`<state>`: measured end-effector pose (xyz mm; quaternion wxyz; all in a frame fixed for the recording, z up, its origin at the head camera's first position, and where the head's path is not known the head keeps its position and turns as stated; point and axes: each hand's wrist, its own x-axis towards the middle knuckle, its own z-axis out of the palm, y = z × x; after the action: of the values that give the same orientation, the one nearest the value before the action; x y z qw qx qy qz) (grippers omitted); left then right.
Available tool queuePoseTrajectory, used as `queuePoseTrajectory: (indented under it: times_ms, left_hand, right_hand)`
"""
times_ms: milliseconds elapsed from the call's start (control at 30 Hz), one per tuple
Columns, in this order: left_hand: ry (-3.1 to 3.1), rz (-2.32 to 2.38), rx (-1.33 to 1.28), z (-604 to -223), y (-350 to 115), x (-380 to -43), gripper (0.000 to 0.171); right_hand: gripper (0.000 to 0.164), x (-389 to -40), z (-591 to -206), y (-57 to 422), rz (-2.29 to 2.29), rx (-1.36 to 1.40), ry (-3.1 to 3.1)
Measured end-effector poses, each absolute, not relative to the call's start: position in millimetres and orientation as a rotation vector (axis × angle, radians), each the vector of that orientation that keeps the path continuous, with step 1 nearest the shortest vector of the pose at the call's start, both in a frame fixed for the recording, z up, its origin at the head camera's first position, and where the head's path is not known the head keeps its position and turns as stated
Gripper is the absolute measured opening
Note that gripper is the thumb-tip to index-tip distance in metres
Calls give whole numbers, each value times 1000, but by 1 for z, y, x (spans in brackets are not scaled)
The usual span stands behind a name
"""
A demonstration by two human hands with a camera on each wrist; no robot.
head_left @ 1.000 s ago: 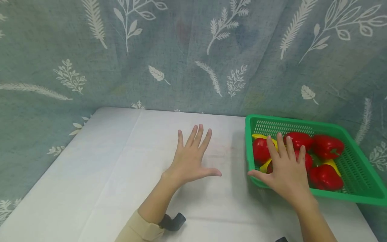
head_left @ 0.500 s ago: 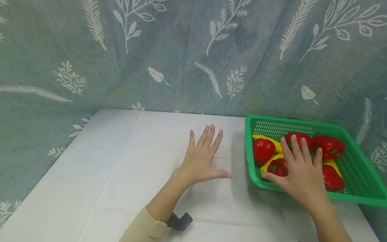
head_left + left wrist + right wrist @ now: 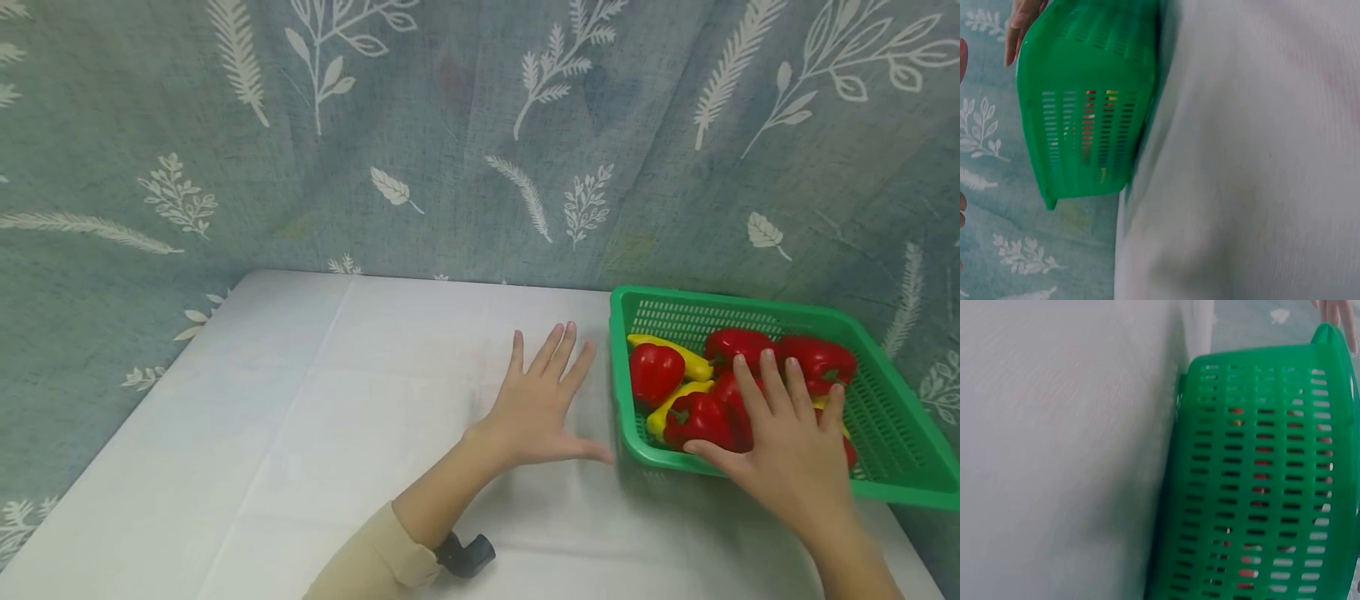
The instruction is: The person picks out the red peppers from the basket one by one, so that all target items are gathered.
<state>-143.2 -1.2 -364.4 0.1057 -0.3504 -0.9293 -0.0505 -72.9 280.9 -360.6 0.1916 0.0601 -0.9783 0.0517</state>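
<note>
My left hand (image 3: 532,412), fingers spread and straight, hovers over the white table just left of a green plastic basket (image 3: 617,375). Also with spread fingers, my right hand (image 3: 795,450) is above the basket's near rim and hides part of what lies inside. Neither hand holds anything. In the basket are several red bell peppers, one at the left wall (image 3: 655,373) and one at the front (image 3: 699,419). Yellow long peppers or bananas (image 3: 678,357) lie among them; their kind is hard to tell. Both wrist views show the basket's slotted side (image 3: 1088,137).
A white cloth (image 3: 360,433) covers the table. Behind it hangs a blue-green curtain (image 3: 450,150) with white leaf prints. A dark strap end (image 3: 468,557) sticks out at my left wrist, below the beige sleeve (image 3: 382,550).
Both hands have moved to the right, the left one closer to the basket and the right one farther along its front. Their fingers stay spread. The basket has not moved.
</note>
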Motion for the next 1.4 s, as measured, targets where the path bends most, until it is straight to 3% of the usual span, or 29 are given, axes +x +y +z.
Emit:
queuePoseTrajectory:
  times_ms: [600,967,1400]
  left_hand:
    - [-2784,-375,-1047,-371,33,-143,118]
    - [-2812,-784,-1103,-376,51,-141,112]
    - [-2790,-1288,-1082,-392,50,-143,106]
  right_hand:
    - [112,-62,-368,321,163,199,-2584]
    - [115,-50,-366,358,155,24,-2722]
    - [116,-35,-391,408,227,-137,-2621]
